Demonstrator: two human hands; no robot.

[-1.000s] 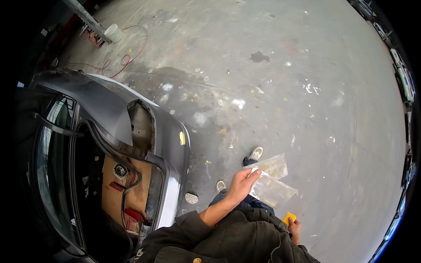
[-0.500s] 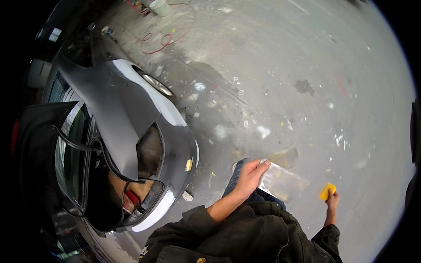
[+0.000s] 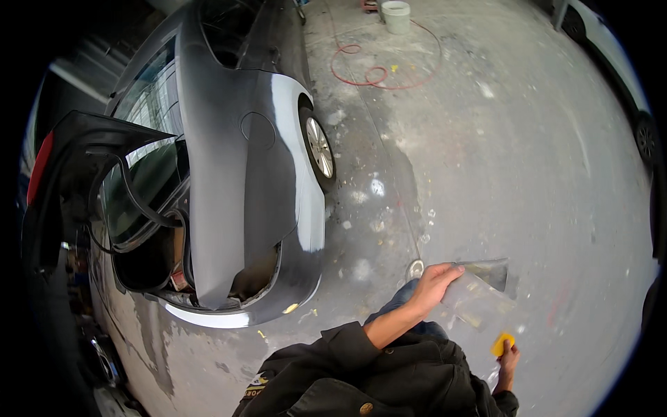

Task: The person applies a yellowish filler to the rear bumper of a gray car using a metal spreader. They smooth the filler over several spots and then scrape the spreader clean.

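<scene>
My left hand (image 3: 429,288) grips thin translucent plastic sheets (image 3: 474,299), which fan out to its right and look smudged. My right hand (image 3: 508,360), lower and further right, is closed on a small flat yellow pad (image 3: 500,342). To my left stands a grey car (image 3: 217,181) with white patches on its rear quarter, around the wheel arch and along the bumper. Its trunk lid (image 3: 73,160) is raised, and the tail light opening (image 3: 253,278) is a bare cavity.
A white bucket (image 3: 397,17) stands at the back beside a coiled red hose (image 3: 375,78). Another vehicle (image 3: 611,55) lines the right edge. The concrete floor (image 3: 535,174) is spotted with paint. A white shoe (image 3: 415,269) shows below me.
I have walked and turned leftward: the car's side and wheel now fill more of the view, and the bucket sits further right. My right hand has swung out from my body with the yellow pad.
</scene>
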